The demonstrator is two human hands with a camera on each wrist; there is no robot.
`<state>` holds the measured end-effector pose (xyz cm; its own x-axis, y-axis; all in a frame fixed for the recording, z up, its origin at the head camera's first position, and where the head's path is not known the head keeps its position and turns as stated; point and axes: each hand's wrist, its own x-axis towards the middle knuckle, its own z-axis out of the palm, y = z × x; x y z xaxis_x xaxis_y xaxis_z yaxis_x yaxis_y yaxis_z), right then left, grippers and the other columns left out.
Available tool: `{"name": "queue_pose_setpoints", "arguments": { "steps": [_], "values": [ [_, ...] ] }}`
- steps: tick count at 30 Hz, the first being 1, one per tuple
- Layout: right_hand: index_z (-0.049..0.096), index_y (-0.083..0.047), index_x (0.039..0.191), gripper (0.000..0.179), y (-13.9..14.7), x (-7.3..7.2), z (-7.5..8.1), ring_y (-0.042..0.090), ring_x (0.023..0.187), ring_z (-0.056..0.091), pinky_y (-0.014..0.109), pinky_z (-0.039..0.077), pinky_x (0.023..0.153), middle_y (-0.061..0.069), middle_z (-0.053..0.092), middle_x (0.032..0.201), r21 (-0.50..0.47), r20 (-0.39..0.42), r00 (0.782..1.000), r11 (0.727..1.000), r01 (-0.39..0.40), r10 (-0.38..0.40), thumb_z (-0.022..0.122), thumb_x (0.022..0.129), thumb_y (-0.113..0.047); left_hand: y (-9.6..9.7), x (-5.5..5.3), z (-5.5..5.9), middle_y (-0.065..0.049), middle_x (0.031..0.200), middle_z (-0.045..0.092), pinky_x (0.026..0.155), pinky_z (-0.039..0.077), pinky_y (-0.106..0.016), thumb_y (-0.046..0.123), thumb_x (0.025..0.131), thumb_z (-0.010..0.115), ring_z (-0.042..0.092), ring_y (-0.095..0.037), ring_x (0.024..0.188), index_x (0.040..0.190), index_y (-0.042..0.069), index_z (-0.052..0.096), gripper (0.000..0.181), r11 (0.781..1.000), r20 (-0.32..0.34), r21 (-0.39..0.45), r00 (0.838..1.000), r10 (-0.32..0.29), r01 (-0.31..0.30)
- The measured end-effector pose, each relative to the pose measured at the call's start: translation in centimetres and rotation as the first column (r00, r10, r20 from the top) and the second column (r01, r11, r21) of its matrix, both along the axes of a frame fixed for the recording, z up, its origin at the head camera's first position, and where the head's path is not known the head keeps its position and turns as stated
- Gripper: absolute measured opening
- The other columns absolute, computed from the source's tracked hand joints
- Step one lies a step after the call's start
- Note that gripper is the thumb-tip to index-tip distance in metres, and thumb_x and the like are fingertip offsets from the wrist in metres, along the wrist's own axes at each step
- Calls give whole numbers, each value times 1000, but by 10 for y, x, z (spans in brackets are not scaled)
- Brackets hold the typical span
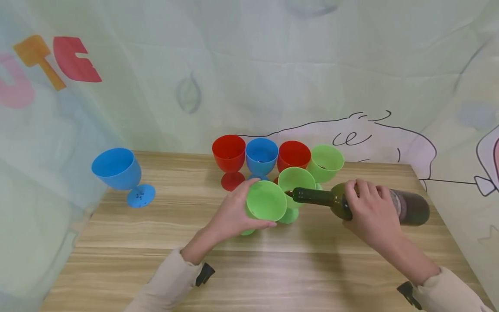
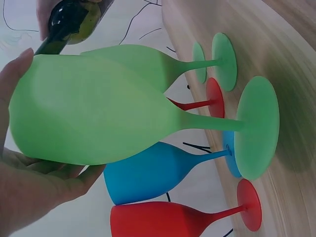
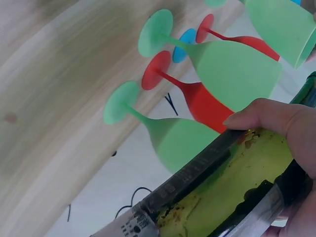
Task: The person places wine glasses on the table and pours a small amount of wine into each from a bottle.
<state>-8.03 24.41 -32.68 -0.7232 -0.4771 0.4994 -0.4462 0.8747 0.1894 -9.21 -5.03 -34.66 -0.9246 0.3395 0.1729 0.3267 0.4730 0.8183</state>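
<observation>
My left hand [image 1: 231, 211] grips a green plastic goblet [image 1: 267, 201] round its bowl, thumb on the near side. Whether its foot touches the table cannot be told. With my right hand [image 1: 372, 212] I hold a dark green wine bottle [image 1: 414, 209] round its body, nearly level, the neck pointing left. A little dark red shows at its mouth, close to the rim of the held goblet and over a second green goblet [image 1: 297, 178], which stands just behind. In the right wrist view, the bottle [image 3: 256, 163] looks see-through yellow-green, with dark label parts.
Behind stands a row: a red goblet [image 1: 229, 152], a blue goblet [image 1: 262, 151], another red goblet [image 1: 294, 152] and a green goblet [image 1: 326, 161]. Farther left, a blue goblet [image 1: 117, 169] stands alone on the wooden table [image 1: 163, 225]. A printed cloth [image 1: 249, 78] hangs behind.
</observation>
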Motion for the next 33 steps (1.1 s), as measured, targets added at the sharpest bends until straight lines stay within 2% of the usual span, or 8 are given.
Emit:
{"name": "queue_pose_setpoints", "arguments": {
  "steps": [6, 11, 27, 33],
  "values": [
    [46, 6, 96, 65, -7, -1, 4, 41, 76, 53, 51, 40, 66, 25, 53, 85, 48, -18, 1000, 999, -11, 12, 80, 44, -12, 3, 2, 2, -2, 118, 51, 74, 50, -34, 29, 59, 86, 50, -20, 105, 128, 8, 42, 84, 1000, -22, 1, 1000, -16, 16],
    [44, 4, 99, 69, -14, -2, 7, 41, 79, 52, 51, 41, 70, 24, 51, 87, 100, -19, 1000, 995, -3, 5, 83, 44, -14, 5, 3, 3, -2, 117, 51, 72, 51, -32, 30, 59, 86, 50, -20, 104, 128, 8, 43, 84, 1000, -13, -14, 1000, -19, 19],
    [44, 4, 102, 57, -21, 1, 14, 41, 82, 53, 51, 43, 74, 26, 52, 87, 182, 2, 1000, 983, 0, -1, 78, 58, -7, 4, 7, 4, -3, 116, 51, 71, 51, -31, 29, 59, 86, 50, -21, 105, 128, 8, 41, 85, 999, -7, -24, 999, -40, 40],
    [44, 5, 101, 48, -22, 0, 16, 41, 82, 51, 50, 43, 73, 26, 51, 86, 190, -16, 1000, 982, -11, 14, 74, 64, -2, 4, 8, 4, -3, 117, 50, 72, 51, -30, 28, 59, 85, 49, -20, 105, 128, 9, 41, 84, 999, -13, -26, 999, -47, 47]
  ]
}}
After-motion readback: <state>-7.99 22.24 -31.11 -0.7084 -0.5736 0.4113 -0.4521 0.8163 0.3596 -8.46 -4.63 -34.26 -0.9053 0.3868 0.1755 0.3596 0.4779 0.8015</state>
